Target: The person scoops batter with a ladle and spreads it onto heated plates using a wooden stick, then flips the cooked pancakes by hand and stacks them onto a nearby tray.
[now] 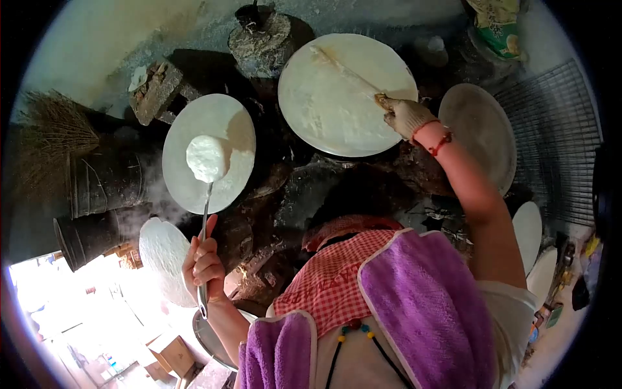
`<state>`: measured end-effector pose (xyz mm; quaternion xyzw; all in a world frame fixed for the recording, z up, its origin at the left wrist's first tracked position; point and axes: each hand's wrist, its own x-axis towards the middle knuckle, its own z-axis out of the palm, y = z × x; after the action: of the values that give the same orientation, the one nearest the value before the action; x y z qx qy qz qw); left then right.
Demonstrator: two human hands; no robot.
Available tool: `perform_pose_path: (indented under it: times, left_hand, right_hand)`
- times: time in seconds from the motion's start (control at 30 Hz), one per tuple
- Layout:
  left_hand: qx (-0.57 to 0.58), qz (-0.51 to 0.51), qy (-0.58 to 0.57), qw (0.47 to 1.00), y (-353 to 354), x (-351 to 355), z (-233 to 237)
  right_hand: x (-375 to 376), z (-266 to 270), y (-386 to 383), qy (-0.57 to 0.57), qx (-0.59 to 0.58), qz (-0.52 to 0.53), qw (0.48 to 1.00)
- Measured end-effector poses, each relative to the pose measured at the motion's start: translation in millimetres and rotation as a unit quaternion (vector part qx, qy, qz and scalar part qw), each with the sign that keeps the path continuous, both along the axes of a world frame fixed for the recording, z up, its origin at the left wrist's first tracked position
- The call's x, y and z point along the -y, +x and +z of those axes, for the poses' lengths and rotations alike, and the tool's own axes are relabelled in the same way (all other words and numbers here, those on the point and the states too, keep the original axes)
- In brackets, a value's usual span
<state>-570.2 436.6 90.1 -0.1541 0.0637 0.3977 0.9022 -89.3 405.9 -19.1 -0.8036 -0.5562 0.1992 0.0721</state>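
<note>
My left hand is wrapped round the handle of a metal ladle. The ladle's bowl is full of white batter and overlaps a round pale griddle in this view. On my right hand is a worn, stained work glove. It grips the near end of a long thin stick-like spreader, which slants across a larger round griddle to its far left rim. A pale, streaky layer covers that griddle's surface.
Steam rises beside another white round at lower left. A grey round plate stands right of the large griddle. A wire rack lines the right side. Dark buckets, a twig broom and bricks are at left.
</note>
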Motion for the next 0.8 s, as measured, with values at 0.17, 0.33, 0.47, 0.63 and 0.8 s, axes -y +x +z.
perform_pose_path:
  times: [0.17, 0.33, 0.47, 0.63, 0.8]
  left_hand:
    - [-0.009, -0.037, -0.005, 0.999, 7.4, -9.7, -7.1]
    - [0.010, -0.070, 0.003, 0.997, 8.6, -28.4, -16.6]
    - [-0.021, -0.112, 0.037, 0.993, 10.3, -42.4, -9.6]
    - [-0.179, -0.206, 0.167, 0.948, 48.4, -72.2, 2.9]
    - [-0.237, -0.376, 0.284, 0.850, 138.5, -73.4, 27.6]
  right_hand:
    - [20.1, 18.9, -3.9, -0.094, 0.008, -0.018, 0.995]
    - [19.1, 12.4, -10.0, -0.083, -0.062, -0.059, 0.993]
    - [42.7, 31.3, -30.3, -0.109, -0.064, -0.057, 0.990]
    - [75.7, 37.1, -63.4, -0.081, -0.101, -0.137, 0.982]
    - [198.7, -17.0, -85.8, 0.137, -0.361, -0.295, 0.874]
